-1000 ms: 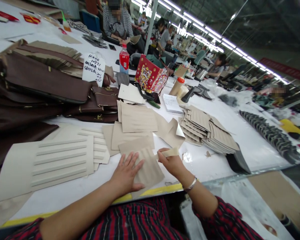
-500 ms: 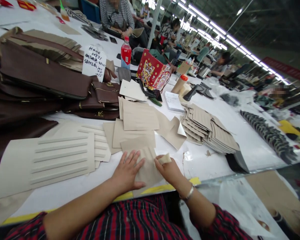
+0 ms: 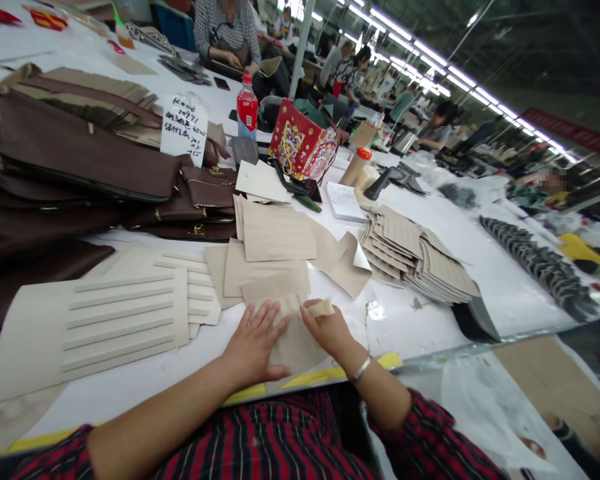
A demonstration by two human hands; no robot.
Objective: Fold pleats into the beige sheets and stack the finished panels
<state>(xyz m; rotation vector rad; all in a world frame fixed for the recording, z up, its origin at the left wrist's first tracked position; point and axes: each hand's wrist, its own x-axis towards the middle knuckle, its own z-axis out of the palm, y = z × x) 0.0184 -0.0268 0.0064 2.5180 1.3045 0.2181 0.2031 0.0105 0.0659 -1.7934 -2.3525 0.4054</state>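
My left hand [image 3: 257, 341] lies flat with spread fingers on a beige sheet [image 3: 303, 347] at the table's front edge, pressing on its left side. My right hand [image 3: 333, 328] is closed around a small pale flat piece [image 3: 323, 307], whose exact kind I cannot make out; its far end sticks out above the fingers. The fingertips rest on or just above the sheet's right part, where faint raised ridges show. Beyond lie more beige sheets [image 3: 280, 230], overlapping. Left of my hands is a cream panel [image 3: 35, 327] with several raised strips.
Dark brown leather bags [image 3: 85, 143] are piled at the left, with a handwritten card [image 3: 183, 130]. A stack of beige pieces [image 3: 420, 257] stands to the right. Farther back are a red-labelled bottle [image 3: 247, 110], a red patterned box [image 3: 300, 140] and a notepad [image 3: 346, 202]. Several people work beyond.
My right hand has moved slightly up and to the left over the sheet, with the pale piece in it. My left hand stays in place. The camera view has shifted a little.
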